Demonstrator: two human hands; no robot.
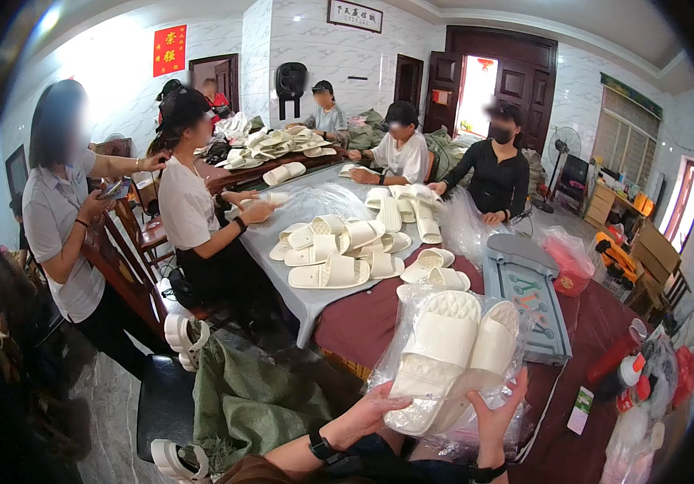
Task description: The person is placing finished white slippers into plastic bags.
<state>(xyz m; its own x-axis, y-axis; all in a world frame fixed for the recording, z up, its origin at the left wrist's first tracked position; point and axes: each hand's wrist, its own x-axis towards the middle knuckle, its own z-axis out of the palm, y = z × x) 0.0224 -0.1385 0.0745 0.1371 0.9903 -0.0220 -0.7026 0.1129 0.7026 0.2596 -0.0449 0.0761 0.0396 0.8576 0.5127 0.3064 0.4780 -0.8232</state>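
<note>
Above the dark red tabletop (363,323), the left hand (375,411) and the right hand (496,415) each grip one clear plastic bag (452,363) from below. Two white slippers (456,347) lie side by side inside it. More white slippers (347,250) lie in a pile further along. Four people sit or stand at the tabletop.

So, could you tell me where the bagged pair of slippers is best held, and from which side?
Probably by the heel end, from below. The bagged pair stands tilted, toes up and away, heels low toward the person. The left hand and right hand already cup that lower end from either side through the clear plastic; loose film higher up offers no firm hold.
</note>
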